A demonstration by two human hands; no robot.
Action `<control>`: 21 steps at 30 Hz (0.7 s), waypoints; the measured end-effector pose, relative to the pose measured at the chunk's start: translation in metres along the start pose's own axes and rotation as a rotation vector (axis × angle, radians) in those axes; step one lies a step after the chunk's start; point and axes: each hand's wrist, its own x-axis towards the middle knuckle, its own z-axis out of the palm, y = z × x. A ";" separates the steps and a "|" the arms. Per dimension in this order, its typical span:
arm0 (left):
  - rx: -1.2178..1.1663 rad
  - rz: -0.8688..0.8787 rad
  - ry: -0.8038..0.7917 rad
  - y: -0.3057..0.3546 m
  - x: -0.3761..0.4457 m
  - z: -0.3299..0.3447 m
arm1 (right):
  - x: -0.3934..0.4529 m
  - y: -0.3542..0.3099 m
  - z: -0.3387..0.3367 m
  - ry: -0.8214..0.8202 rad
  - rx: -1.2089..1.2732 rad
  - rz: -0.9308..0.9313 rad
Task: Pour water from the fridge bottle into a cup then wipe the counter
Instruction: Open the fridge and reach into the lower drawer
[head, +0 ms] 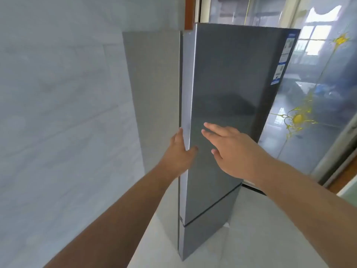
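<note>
Both forearms reach in from the bottom edge toward the grey fridge [228, 78]. Left hand [178, 151] grips the upper door's left edge [188, 105], thumb on the front face, fingers wrapped behind (hidden). Right hand [229, 146] has straight, spread fingers, flat at the door front just right of the left hand; contact unclear. Door looks closed, bottle not visible. Glass sliding door [313, 105] stands right of the fridge.

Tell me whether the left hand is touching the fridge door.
Touching. The head view shows the left hand gripping the fridge door edge, thumb on its front.
</note>
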 end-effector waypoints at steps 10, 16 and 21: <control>-0.117 0.097 0.116 -0.024 0.040 0.014 | 0.051 -0.021 0.003 0.029 -0.141 0.060; -0.138 0.130 0.169 -0.021 0.039 0.016 | 0.070 -0.032 0.004 0.061 -0.163 0.055; -0.163 0.153 0.142 -0.024 0.037 0.016 | 0.080 -0.040 0.011 0.082 -0.183 0.013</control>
